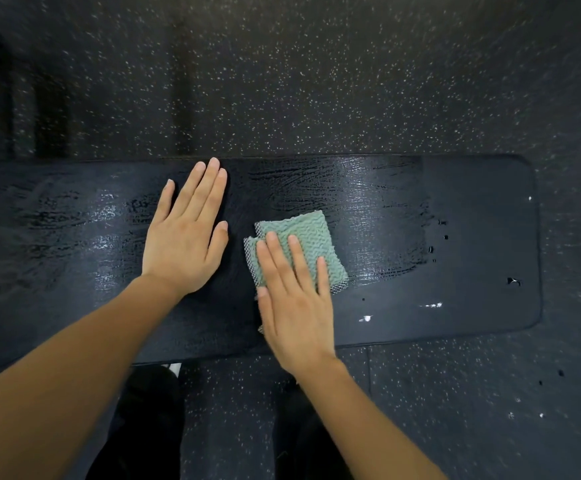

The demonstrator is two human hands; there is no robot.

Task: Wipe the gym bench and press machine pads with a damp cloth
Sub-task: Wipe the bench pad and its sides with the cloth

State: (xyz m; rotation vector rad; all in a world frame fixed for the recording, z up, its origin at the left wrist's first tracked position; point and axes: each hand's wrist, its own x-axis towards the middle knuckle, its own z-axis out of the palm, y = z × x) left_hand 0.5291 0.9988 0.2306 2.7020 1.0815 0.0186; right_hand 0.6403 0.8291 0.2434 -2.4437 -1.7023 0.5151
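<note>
1. The bench (472, 237) is a long black pad that runs from side to side across the view, with its rounded right end in sight and its left end cut off by the frame.
2. The cloth (313, 244) is green with a wavy weave and a grey mesh edge. It is folded into a small square and lies flat on the bench near the middle, slightly towards the near edge.
3. The right hand (296, 306) lies palm down on the near part of the cloth. Its fingers (275, 258) are straight and slightly spread, pressing the cloth onto the pad without curling round it. The far part of the cloth shows beyond the fingertips.
4. The left hand (185, 244) rests flat on the bare pad just left of the cloth, not touching it. Its fingers (209, 188) are straight and close together, the thumb held a little apart, and it holds nothing.
5. Wet streaks (368, 188) shine over the left and middle of the pad, ending in a ragged edge right of the cloth.
6. The right end looks matt, with a few drops (513, 281) and white flecks (365, 319) on it.
7. The floor (316, 81) around the bench is dark with pale speckles.
8. The person's legs (150, 427), in dark cloth, show below the near edge of the bench.
</note>
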